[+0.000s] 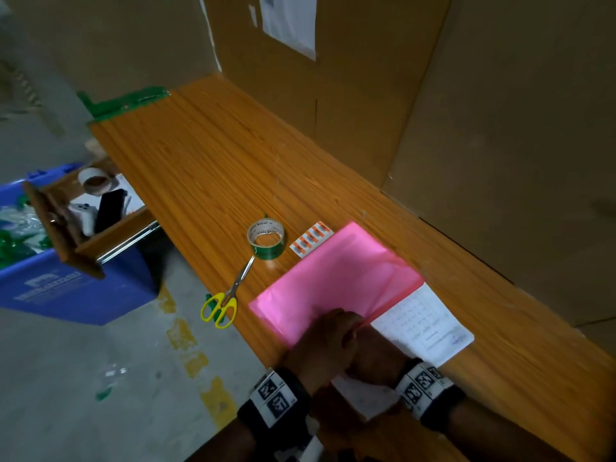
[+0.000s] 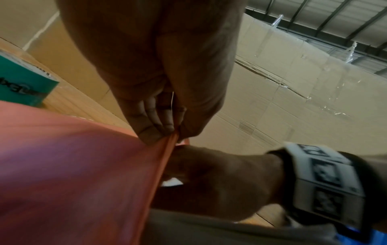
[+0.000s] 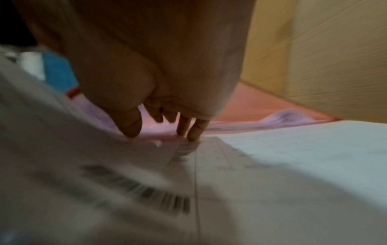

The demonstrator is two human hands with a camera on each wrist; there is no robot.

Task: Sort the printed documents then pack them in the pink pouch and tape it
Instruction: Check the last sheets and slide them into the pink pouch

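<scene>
The pink pouch (image 1: 333, 278) lies flat on the wooden table (image 1: 216, 155), its open end toward me. Printed documents (image 1: 430, 321) stick out of that end, part in and part out. My left hand (image 1: 336, 323) pinches the pouch's upper edge; in the left wrist view the left hand (image 2: 167, 132) holds the pouch (image 2: 73, 165) lifted at the mouth. My right hand (image 1: 366, 341) rests beside it on the sheets. In the right wrist view the right hand (image 3: 165, 131) presses straight fingertips on the documents (image 3: 272, 165) at the pouch (image 3: 251, 106) mouth.
A green tape roll (image 1: 266, 240), yellow-handled scissors (image 1: 221, 303) and a strip of orange labels (image 1: 311, 237) lie left of the pouch. An open drawer (image 1: 90, 211) and a blue bin (image 1: 76, 288) stand off the table's left edge. Cardboard boxes (image 1: 500, 128) wall the far side.
</scene>
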